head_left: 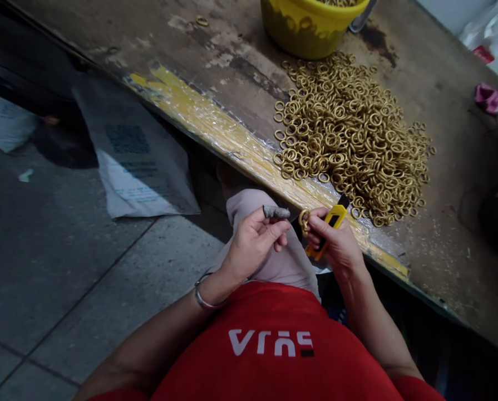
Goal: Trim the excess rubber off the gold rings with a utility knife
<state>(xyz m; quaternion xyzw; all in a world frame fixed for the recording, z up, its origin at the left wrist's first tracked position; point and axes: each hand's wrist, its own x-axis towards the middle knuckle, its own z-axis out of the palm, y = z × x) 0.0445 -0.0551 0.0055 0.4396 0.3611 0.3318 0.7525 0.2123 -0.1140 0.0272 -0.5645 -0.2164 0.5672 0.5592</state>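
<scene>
My right hand (pixel 341 240) grips a yellow utility knife (pixel 335 216) with a dark blade end. Between its thumb and fingers it also pinches a couple of gold-coloured rings (pixel 304 221). Facing it, just left of these rings, is my left hand (pixel 255 238), its fingers curled and thumb pressed near the index finger. A grey wrap (pixel 276 212) covers that index finger. Whether anything small sits in the left pinch cannot be seen. Both hands are over my lap, by the table edge. A large heap of similar rings (pixel 353 139) lies on the table beyond them.
The worn wooden table (pixel 232 33) has yellow tape (pixel 215 120) along its near edge. A yellow tub (pixel 311 28) with rings inside stands behind the heap. One loose ring (pixel 202 21) lies far left. A white sack (pixel 136 161) is below the table; pink cloth (pixel 496 100) lies right.
</scene>
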